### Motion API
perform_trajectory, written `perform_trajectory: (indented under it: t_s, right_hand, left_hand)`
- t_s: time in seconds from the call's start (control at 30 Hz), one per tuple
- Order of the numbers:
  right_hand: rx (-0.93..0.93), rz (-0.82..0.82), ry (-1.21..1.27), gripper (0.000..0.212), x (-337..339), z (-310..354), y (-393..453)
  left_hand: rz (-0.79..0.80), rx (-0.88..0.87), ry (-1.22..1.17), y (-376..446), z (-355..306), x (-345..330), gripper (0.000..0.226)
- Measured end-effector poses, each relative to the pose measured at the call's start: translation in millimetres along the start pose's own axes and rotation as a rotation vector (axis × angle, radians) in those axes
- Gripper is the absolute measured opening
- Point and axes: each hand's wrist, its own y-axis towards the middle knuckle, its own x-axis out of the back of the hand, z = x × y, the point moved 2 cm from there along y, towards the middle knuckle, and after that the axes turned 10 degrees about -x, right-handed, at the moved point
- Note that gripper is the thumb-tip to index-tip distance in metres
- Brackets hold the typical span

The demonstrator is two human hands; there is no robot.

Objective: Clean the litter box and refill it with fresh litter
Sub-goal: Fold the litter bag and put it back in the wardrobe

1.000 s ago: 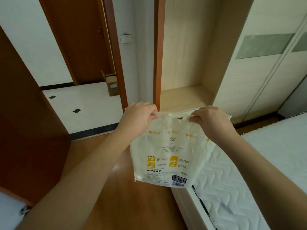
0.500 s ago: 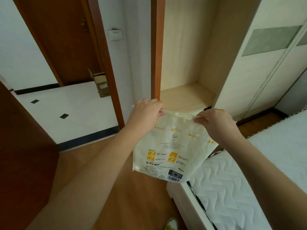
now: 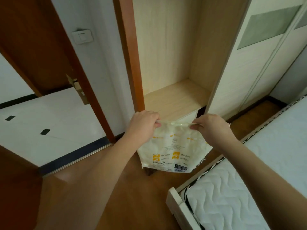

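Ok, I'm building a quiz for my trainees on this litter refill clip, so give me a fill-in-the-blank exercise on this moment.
1. The left hand and the right hand both pinch the ____ edge of the litter bag.
2. The bag hangs in the ____, touching no surface.
3. The squares printed on the bag are ____.
4. The mattress lies to the person's ____.

Missing words: top; air; yellow; right

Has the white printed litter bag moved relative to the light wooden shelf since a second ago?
Cannot tell: the camera moved. The white printed litter bag still hangs just below the light wooden shelf.
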Motion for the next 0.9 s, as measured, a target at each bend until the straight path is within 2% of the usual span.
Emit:
perform_trajectory:
  t_s: [0.13, 0.3, 0.57, 0.77, 0.9]
  right_hand:
    - [-0.057, -0.002, -0.028, 0.026, -2.8, -16.6, 34.9]
    - [-0.141, 0.0, -0.075, 0.027, -14.8, -30.4, 78.3]
    - [-0.334, -0.025, -0.035, 0.02, -27.1, -39.2, 134.8]
    - [-0.425, -0.046, -0.035, 0.02, -35.1, -43.4, 158.8]
    - [-0.489, -0.05, -0.022, 0.021, -36.3, -45.7, 172.6]
  left_hand:
    - [0.06, -0.045, -0.057, 47.3, 14.4, -11.9, 0.017]
    - [0.074, -0.13, -0.02, 100.4, 38.0, -26.0, 0.021]
    - [0.15, -0.246, -0.092, 179.3, 76.4, -47.9, 0.021]
    - [0.145, -0.319, -0.089, 222.4, 91.7, -50.3, 0.016]
    - [0.152, -0.339, -0.094, 247.1, 97.1, -55.0, 0.02]
